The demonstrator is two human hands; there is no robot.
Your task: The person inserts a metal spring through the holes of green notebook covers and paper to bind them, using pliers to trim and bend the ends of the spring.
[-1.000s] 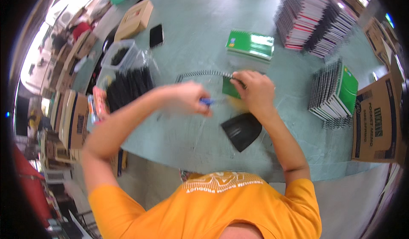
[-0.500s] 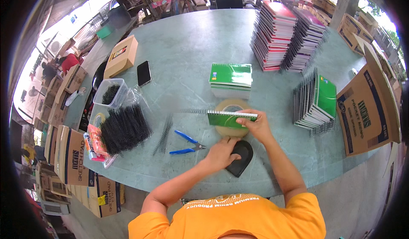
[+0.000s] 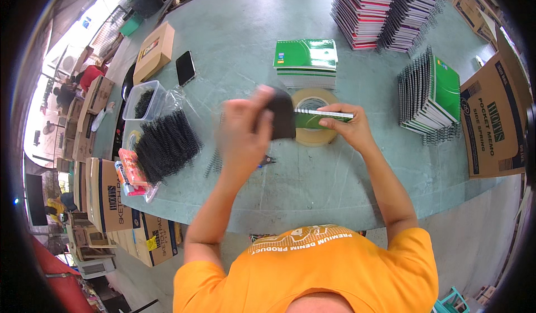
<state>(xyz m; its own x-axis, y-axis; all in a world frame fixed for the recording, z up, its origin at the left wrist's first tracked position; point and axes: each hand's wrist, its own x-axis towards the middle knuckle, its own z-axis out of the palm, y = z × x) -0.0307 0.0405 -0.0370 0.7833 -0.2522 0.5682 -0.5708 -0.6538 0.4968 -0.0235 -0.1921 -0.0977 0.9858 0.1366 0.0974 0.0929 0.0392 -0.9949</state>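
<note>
My left hand (image 3: 245,131), blurred by motion, grips a flat black pad (image 3: 281,118) with a rounded end and holds it upright at the left end of a small green notepad (image 3: 308,120). My right hand (image 3: 350,128) pinches the notepad's right end, thumb on the green cover, its punched white edge upward. A wide roll of clear tape (image 3: 316,139) lies beneath the notepad. The black pad hides the notepad's left end and any coil there. Blue-handled pliers (image 3: 269,160) are mostly covered by my left forearm and hand.
Green notepads (image 3: 306,56) are stacked ahead; coil-bound ones (image 3: 441,90) stand right, near a cardboard box (image 3: 491,123). Taller red and purple notebook stacks (image 3: 365,11) rise behind. Left lie black plastic coils (image 3: 167,145), a clear tub (image 3: 142,101), a phone (image 3: 185,67) and a carton (image 3: 154,51).
My left hand has lifted the black pad off the table and brought it up against the notepad's left end. The notepad has shifted slightly right and up in view. The whole view has tilted.
</note>
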